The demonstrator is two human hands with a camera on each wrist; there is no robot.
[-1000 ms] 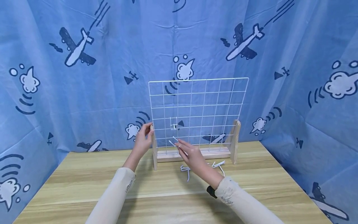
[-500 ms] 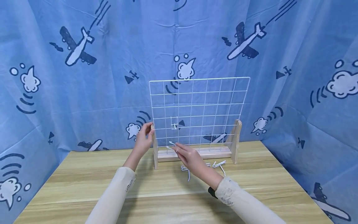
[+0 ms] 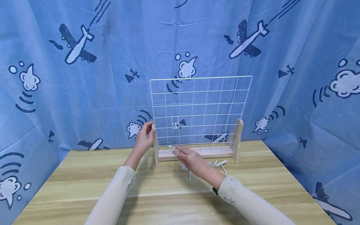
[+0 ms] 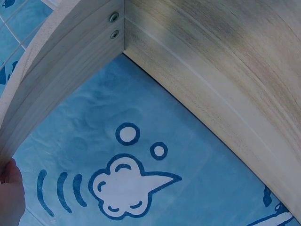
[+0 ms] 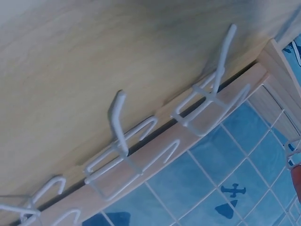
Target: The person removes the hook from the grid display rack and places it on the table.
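My left hand (image 3: 144,140) grips the upper end of the left wooden upright (image 3: 156,150) of a stand; its fingertips show at the left edge of the left wrist view, against that upright (image 4: 61,70). The stand bears a white wire grid panel (image 3: 200,115). In my right hand (image 3: 192,158) is a white wire hook (image 3: 170,152), pinched with its two prongs pointing left at the panel's lower left part. The right wrist view shows only a bit of that hand at the right edge. Another white hook (image 3: 175,125) hangs on the grid above.
More white wire hooks lie on the wooden table (image 3: 84,178) before the stand, one (image 3: 220,164) right of my right wrist, another (image 5: 127,150) by the base bar. The right upright (image 3: 237,140) stands opposite. A blue patterned curtain (image 3: 112,68) surrounds the table.
My right hand has lowered slightly with the hook, whose prongs have swung from pointing up-left to nearly level, down to the panel's lower rows. The left hand stays on the upright.
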